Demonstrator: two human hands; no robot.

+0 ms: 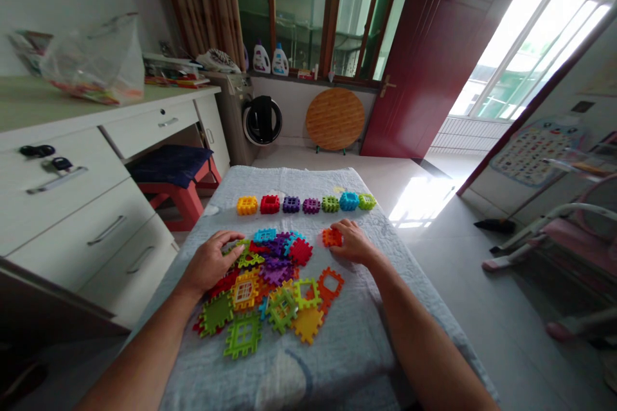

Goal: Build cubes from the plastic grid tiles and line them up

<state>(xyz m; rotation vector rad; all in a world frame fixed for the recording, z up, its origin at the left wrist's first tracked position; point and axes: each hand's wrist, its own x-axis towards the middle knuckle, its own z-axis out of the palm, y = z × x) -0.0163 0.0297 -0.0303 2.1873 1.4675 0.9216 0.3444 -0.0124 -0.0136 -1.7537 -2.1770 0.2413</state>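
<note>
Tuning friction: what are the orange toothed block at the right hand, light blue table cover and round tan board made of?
Orange toothed block: likely moulded plastic, smooth; even bright colour, crisp teeth.
Light blue table cover: probably woven fabric, matt; soft wrinkles.
Round tan board: perhaps wood or laminate, sheen unclear; grain streaks, too far to settle.

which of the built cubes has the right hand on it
The orange cube, at the fingers of the right hand. It sits apart, nearer the camera than the row of seven cubes, none of which a hand touches.
</note>
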